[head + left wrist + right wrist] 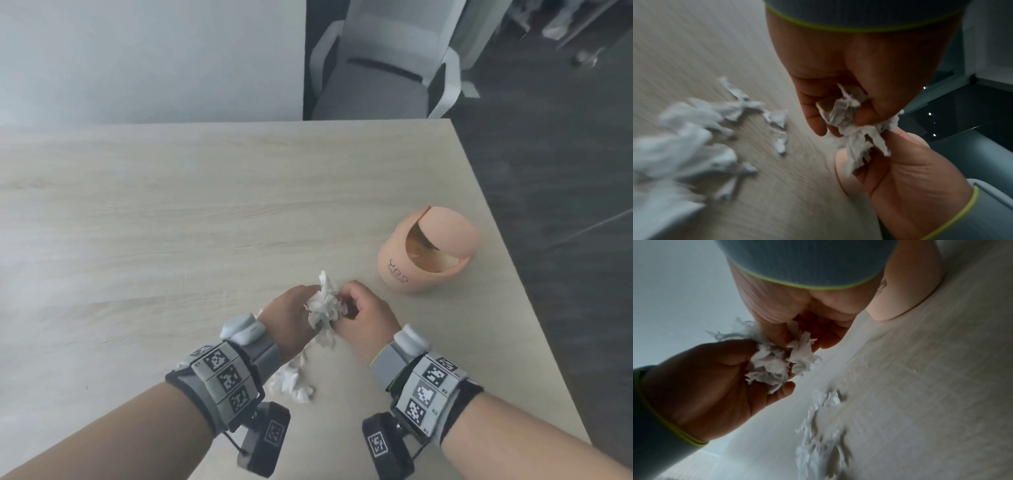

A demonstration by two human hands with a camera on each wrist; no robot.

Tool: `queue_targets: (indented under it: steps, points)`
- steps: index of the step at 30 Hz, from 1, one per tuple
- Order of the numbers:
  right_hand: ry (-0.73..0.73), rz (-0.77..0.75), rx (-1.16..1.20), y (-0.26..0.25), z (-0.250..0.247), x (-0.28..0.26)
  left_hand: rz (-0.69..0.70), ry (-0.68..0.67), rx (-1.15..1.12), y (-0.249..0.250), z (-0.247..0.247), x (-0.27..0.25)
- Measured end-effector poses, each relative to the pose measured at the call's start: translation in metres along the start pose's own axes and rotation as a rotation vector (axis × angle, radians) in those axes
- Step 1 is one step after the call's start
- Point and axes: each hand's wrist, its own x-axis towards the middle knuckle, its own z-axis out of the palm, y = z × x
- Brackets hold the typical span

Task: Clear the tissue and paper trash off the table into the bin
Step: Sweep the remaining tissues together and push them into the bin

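Note:
A crumpled wad of white tissue [322,305] is held just above the table between both hands. My left hand [291,317] grips it from the left, fingers curled round it [840,112]. My right hand [364,310] pinches its right side with thumb and fingertips [797,344]. Several torn tissue scraps [291,380] lie on the table under my left wrist, blurred in the left wrist view [694,133]. The peach bin [428,251] stands upright to the right of the hands, its swing lid tilted open.
The light wooden table [171,222] ends at its right edge [534,308], close behind the bin. A grey office chair [383,68] stands beyond the far edge, with dark floor to the right.

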Motion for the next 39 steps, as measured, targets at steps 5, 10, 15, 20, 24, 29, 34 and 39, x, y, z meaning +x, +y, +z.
queue_targets:
  steps: [5, 10, 15, 20, 24, 29, 34, 39]
  points:
    - [0.086, 0.051, 0.180, -0.002, -0.033, 0.001, -0.026, -0.022, -0.332, 0.036, 0.023, 0.008]
    - [0.173, 0.037, 0.222, 0.006, -0.070, 0.001, -0.053, -0.018, -0.409, 0.076, 0.041, 0.021]
    - [0.203, 0.004, 0.152, 0.009, -0.095, -0.002, -0.014, -0.010, -0.295, 0.091, 0.049, 0.044]
    - [0.206, -0.082, 0.200, 0.016, -0.117, 0.000, 0.033, 0.071, -0.268, 0.099, 0.053, 0.066]
    - [0.372, -0.207, 0.090, 0.031, -0.134, 0.003, 0.075, 0.203, -0.221, 0.110, 0.064, 0.080]
    - [0.523, -0.404, -0.009, 0.039, -0.159, 0.002, 0.204, 0.234, 0.108, 0.114, 0.073, 0.093]
    - [0.618, -0.440, -0.196, 0.047, -0.166, 0.018, 0.269, 0.148, 0.328, 0.109, 0.083, 0.103]
    - [0.469, -0.469, -0.285, 0.052, -0.164, 0.030, 0.355, 0.066, 0.531, 0.108, 0.089, 0.108]
